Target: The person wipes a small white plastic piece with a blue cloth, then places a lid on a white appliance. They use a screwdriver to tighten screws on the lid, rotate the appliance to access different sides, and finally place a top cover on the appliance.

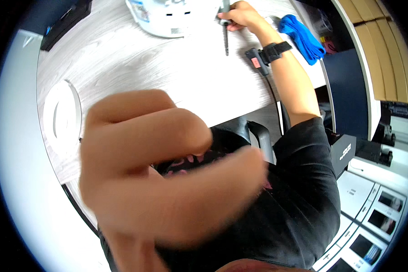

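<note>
Screwdriver point(225, 31): upright on your counter point(167, 77), far side, beside the white appliance point(163, 18).
Right hand point(240, 16): yours, clenched around the screwdriver handle.
Left hand point(158, 167): blurred, close to your camera, fingers curled, holding nothing visible.
Blue cloth point(301, 36): just right of your wrist.

Hands: 2 – left hand point(163, 177) blurred, close to cam; right hand point(241, 16) far on desk. Screwdriver point(225, 31): 1. White appliance point(167, 18): 1. White ring-shaped part point(63, 119): 1. Blue cloth point(301, 37): 1. Black wrist strap point(276, 51): 1. Small black device w/ red label point(257, 61): 1. Desk point(167, 77): 1.
</note>
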{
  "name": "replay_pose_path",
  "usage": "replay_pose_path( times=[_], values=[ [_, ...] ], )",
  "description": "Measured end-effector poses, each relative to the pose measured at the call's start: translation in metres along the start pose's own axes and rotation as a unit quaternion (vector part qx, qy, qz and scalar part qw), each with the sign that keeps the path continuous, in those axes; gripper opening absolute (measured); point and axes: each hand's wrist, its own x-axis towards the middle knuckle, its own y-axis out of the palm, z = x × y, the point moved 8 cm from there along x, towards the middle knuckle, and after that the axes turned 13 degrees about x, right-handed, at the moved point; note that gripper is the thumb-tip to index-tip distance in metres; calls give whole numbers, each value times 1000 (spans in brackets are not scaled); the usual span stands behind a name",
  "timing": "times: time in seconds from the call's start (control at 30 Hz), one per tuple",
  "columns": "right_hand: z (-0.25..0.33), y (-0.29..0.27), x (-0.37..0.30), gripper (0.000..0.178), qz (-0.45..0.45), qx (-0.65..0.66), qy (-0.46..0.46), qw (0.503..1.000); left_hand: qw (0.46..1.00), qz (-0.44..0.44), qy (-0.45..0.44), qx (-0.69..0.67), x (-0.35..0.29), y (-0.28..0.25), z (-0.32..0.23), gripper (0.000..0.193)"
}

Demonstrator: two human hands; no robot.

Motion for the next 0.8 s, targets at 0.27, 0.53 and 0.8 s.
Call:
replay_pose_path(
  times=[0.27, 0.53, 0.8],
  values=[
    [18, 1, -16, 37, 6, -35, -4, 999, 995, 43, 76, -53, 44, 71, 57, 34],
    [18, -87, -22, 54, -110, -158, -79, 978, 977, 130, -137, -104, 51, 135, 137, 24],
    [-18, -86, 2, 56, -88, -273, -13, 958, 961, 110, -184, -177, 59, 160, 169, 21]
  ],
)
